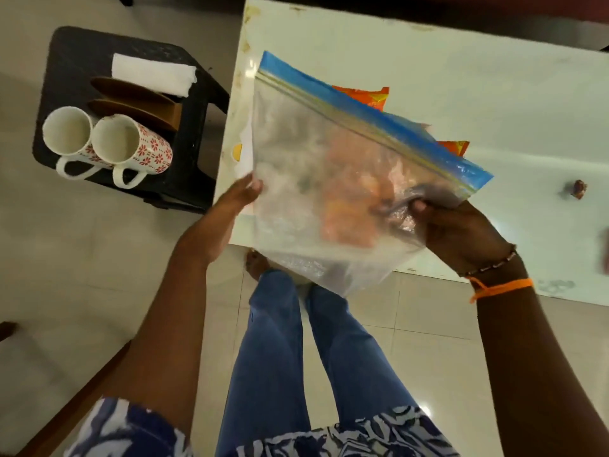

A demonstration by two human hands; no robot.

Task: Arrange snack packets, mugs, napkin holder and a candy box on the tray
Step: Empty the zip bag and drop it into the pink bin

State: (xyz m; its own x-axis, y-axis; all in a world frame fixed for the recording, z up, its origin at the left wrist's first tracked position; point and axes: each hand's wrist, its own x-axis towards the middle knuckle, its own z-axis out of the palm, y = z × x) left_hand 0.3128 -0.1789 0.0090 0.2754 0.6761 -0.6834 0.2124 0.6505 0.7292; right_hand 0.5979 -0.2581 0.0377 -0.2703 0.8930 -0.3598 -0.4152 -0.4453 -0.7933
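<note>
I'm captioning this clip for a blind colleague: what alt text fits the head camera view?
Seen from above, a person's left hand and right hand hold up a clear zip bag with a blue seal over a white table, orange snack packets showing behind it. To the left, a black stool carries two mugs, a brown napkin holder and white napkins.

One head-worn camera looks steeply down, close over the table [428, 77] and floor [82, 275].
</note>
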